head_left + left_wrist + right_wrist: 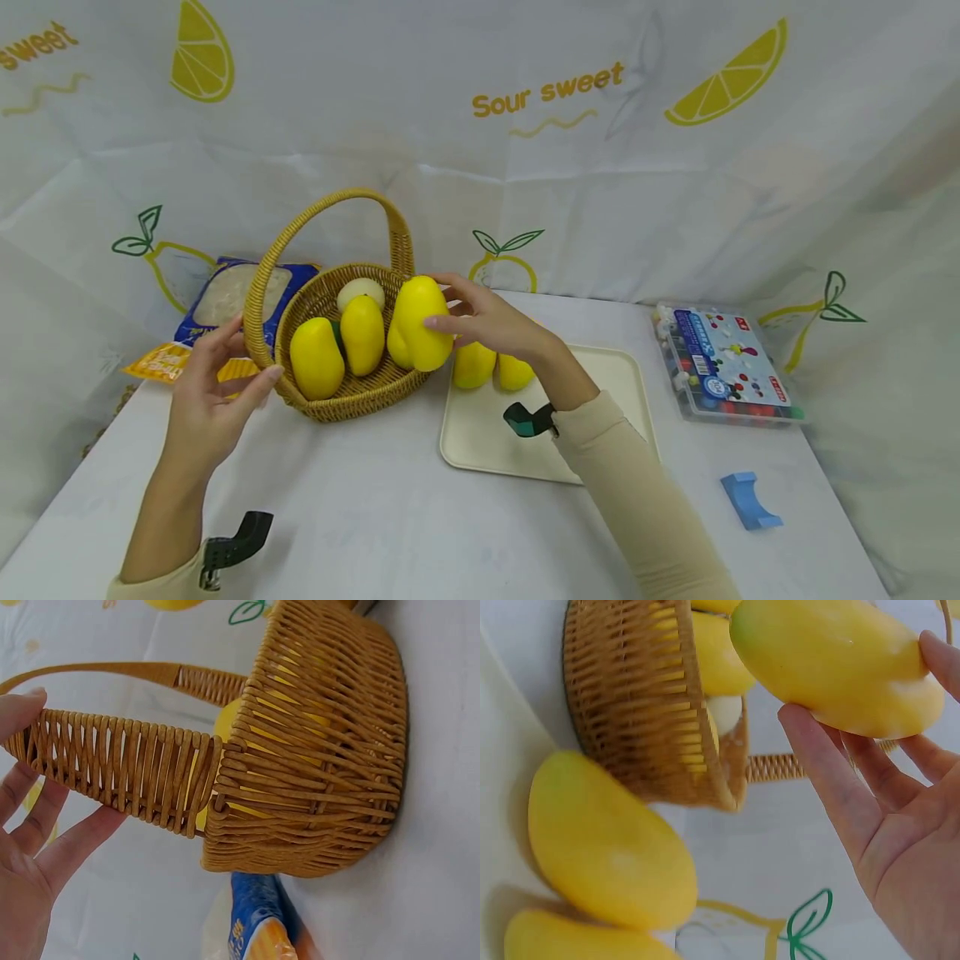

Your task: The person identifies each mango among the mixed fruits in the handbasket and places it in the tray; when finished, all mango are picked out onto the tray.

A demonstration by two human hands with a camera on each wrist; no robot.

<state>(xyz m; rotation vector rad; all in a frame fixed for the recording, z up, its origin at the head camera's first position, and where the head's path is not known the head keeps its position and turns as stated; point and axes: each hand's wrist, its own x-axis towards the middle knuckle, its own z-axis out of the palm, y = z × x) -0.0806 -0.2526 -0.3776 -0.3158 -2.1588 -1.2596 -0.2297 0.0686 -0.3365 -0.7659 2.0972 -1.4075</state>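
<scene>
Behind the table (360, 517), we see a white cloth (337, 108) printed with lemons and "Sour sweet". Our left grip (210, 392) holds the near end of the handle (330, 204) of a wicker basket (360, 408), thumb on one side and fingers on the other. Our right grip (491, 321) holds a yellow mango (422, 321) between thumb and fingers, above the basket's right side. More mangoes (317, 358) lie inside the basket, along with a pale round item (362, 288) (we cannot tell what it is). Two tray mangoes (474, 367) rest side by side on a cream tray (510, 450), right of the basket. Farther right we see a clear box (738, 358) and a blue block (750, 502); blue packaging (206, 312) lies behind the basket's left side.
</scene>
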